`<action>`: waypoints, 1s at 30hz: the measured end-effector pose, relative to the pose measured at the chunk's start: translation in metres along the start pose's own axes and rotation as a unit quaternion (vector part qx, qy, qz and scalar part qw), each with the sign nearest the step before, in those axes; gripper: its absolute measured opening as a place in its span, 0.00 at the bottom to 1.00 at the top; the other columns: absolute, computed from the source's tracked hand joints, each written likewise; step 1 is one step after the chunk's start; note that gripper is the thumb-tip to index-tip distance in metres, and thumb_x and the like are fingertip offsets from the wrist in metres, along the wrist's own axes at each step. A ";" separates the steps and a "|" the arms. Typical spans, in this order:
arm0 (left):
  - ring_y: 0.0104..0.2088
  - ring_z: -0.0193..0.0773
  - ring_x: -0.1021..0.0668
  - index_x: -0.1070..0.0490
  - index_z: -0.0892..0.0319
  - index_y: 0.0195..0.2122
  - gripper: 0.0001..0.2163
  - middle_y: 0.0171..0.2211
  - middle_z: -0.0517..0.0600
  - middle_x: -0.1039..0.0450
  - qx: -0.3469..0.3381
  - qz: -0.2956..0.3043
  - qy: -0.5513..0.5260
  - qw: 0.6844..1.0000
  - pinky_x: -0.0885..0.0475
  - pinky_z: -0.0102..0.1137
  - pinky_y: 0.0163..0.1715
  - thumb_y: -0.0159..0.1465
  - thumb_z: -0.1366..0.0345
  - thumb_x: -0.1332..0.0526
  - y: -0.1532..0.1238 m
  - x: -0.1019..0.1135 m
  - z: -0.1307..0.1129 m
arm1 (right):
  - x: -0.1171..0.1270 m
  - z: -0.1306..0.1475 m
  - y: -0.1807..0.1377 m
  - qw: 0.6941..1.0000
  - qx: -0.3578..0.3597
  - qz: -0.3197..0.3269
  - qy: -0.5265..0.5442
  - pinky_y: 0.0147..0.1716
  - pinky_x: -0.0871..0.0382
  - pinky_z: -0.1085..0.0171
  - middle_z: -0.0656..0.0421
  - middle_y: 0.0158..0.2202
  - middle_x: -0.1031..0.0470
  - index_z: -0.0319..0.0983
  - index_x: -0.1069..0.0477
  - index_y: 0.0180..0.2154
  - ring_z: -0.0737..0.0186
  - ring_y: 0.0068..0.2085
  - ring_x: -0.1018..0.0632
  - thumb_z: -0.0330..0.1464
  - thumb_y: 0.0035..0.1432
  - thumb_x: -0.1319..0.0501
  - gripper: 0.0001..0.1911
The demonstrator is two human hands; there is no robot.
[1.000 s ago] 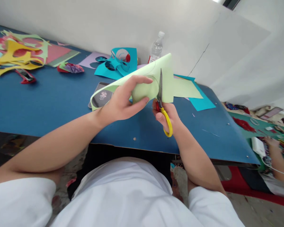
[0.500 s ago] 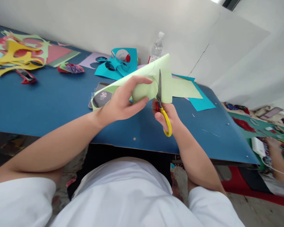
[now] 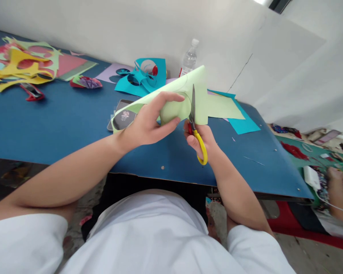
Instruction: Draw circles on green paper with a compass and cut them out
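Note:
A light green sheet of paper (image 3: pixel 200 91) is held up over the table, with pencil-like curved lines drawn on it. My left hand (image 3: pixel 151 120) grips it from the left, the thumb and fingers curled around a partly cut rounded section. In my right hand (image 3: pixel 204 139) are scissors (image 3: pixel 200 146) with yellow and red handles. Their dark blades point upward along the curved line, the paper at them. Beneath the paper, at its left end, a dark phone (image 3: pixel 124 116) lies partly covered on the table.
On the blue table (image 3: pixel 74 125) lie yellow cut-outs (image 3: pixel 20 62), blue paper scraps (image 3: pixel 143 80) and a folded colourful piece (image 3: pixel 86 82). A plastic bottle (image 3: pixel 189 57) stands by the wall. More sheets (image 3: pixel 224 106) lie at right. A co-worker's hand (image 3: pixel 335 175) is beyond.
My hands, the paper and the scissors hold almost the same position. At the far right, the co-worker's hand and forearm have shifted slightly to the right.

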State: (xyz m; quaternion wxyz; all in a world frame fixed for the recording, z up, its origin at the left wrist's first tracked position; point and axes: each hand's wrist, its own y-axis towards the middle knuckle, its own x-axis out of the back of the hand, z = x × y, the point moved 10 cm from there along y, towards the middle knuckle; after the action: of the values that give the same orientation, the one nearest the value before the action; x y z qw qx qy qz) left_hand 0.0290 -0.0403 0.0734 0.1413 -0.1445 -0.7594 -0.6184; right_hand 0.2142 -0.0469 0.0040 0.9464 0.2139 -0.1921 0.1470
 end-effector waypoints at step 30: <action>0.47 0.48 0.11 0.25 0.48 0.76 0.19 0.60 0.56 0.12 -0.016 -0.016 -0.005 1.000 0.10 0.45 0.45 0.86 0.61 0.29 0.003 0.001 -0.004 | 0.003 0.003 0.000 0.999 -0.013 -0.024 -0.024 0.32 0.39 0.53 0.65 0.28 0.33 0.46 0.26 0.48 0.58 0.29 0.34 0.85 0.64 0.33 0.49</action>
State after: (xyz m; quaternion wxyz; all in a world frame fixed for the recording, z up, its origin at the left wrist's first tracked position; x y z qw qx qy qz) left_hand 0.0290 -0.0434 0.0771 0.1252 -0.1378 -0.7523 -0.6320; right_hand 0.2164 -0.0475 0.0079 0.9474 0.2099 -0.2116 0.1166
